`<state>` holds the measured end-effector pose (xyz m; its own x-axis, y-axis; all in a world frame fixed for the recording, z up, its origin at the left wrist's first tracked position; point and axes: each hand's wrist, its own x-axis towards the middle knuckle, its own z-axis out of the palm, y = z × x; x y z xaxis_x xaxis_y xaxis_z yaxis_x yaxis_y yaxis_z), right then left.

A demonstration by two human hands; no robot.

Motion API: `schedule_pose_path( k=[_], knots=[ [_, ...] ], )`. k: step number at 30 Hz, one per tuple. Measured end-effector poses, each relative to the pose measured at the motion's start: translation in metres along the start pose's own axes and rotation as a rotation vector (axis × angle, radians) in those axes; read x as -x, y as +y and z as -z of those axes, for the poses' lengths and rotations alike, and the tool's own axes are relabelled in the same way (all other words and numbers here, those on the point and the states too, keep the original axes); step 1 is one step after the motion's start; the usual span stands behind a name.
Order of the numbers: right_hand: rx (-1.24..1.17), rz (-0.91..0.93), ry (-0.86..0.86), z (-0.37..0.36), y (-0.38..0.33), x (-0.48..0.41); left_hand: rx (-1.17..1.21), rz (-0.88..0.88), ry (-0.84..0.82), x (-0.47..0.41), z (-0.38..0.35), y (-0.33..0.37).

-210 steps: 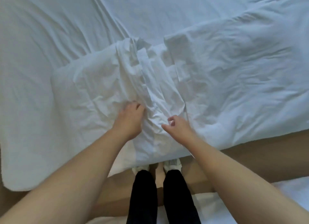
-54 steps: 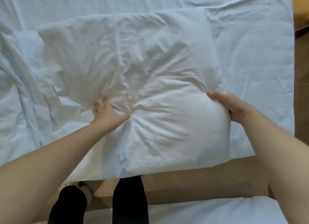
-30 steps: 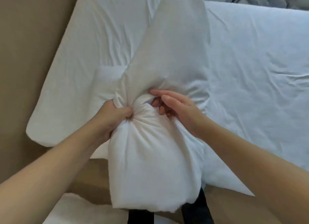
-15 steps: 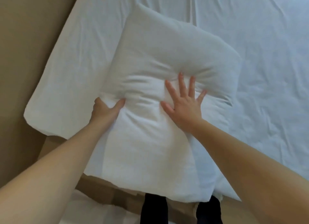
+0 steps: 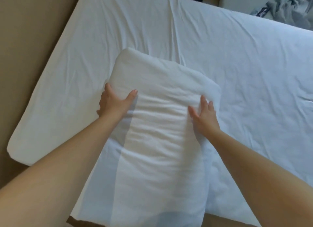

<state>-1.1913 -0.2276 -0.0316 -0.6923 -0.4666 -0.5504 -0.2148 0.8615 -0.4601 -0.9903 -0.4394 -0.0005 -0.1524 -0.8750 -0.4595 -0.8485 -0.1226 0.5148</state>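
The white pillow [image 5: 166, 125] lies in the middle of the frame on the bed sheet [image 5: 237, 57]. Its long side runs from the bottom edge of the picture up toward the centre, slightly slanted, and its lower end reaches the mattress edge at the bottom.

The left hand [image 5: 115, 103] clasps the pillow's left side just below the upper corner. The thumb is spread across the top and the fingers go round the edge, so the hand can steer the pillow and stop it from sliding toward the left of the frame. The right hand [image 5: 203, 113] lies flat on the opposite side with its fingers fairly straight and a little apart. It presses down on the pillow and holds nothing. Wrinkles run across the cover between the two hands, which suggests the filling is being squeezed and evened out from both sides, probably to settle the pillow squarely before it is pushed into place.

A tan surface [image 5: 25, 49] borders the bed on the left of the frame. A crumpled grey cloth [image 5: 291, 8] lies in the upper right corner, well away from the work.
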Motion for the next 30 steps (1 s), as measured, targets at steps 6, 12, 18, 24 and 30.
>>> schedule_pose_path(
  k=[6, 12, 18, 24, 30],
  knots=[
    [0.075, -0.23, 0.132, -0.006, 0.007, -0.048, -0.3, 0.039, 0.126, -0.036, -0.046, -0.005],
    [0.174, -0.065, 0.272, -0.02, 0.0, -0.062, -0.274, -0.163, 0.072, -0.052, -0.043, -0.019],
    [-0.174, 0.176, 0.43, 0.001, -0.045, 0.007, 0.011, -0.252, 0.041, -0.052, 0.078, -0.044],
    [0.269, 0.396, 0.281, -0.069, -0.099, 0.011, -0.105, 0.165, 0.214, -0.106, 0.06, -0.061],
    [0.492, 0.292, 0.18, -0.114, -0.093, -0.011, -0.696, -0.812, 0.068, -0.062, -0.013, -0.049]
  ],
)
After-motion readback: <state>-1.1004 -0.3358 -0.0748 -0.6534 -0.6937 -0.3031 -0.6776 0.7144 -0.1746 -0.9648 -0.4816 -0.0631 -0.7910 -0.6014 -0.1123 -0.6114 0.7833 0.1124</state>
